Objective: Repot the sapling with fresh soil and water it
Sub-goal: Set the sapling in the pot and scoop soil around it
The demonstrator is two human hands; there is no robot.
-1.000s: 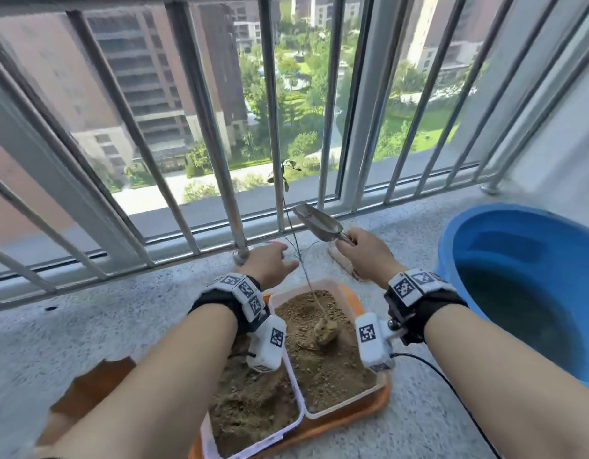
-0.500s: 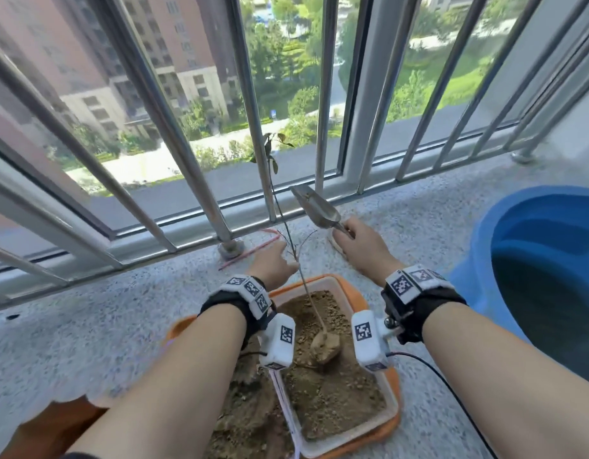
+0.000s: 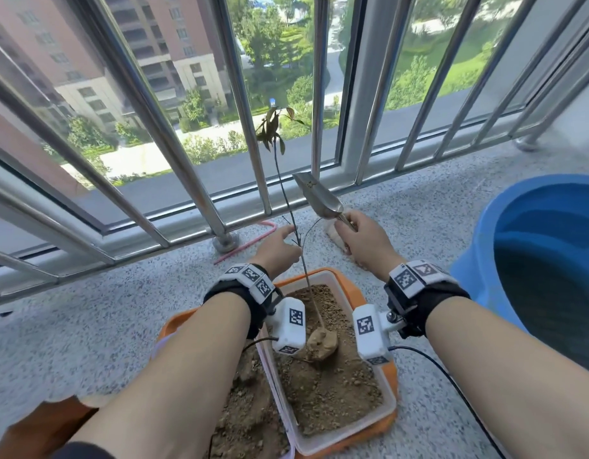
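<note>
Balcony floor: sapling [image 3: 288,207] beside left hand [image 3: 277,250]

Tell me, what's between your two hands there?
In the head view, the sapling's thin stem rises between the left hand, which pinches it, and the right hand gripping the trowel.

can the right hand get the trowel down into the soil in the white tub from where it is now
Probably yes: the right hand grips the trowel just beyond the tub, and the soil lies open; only the sapling stem stands near.
</note>
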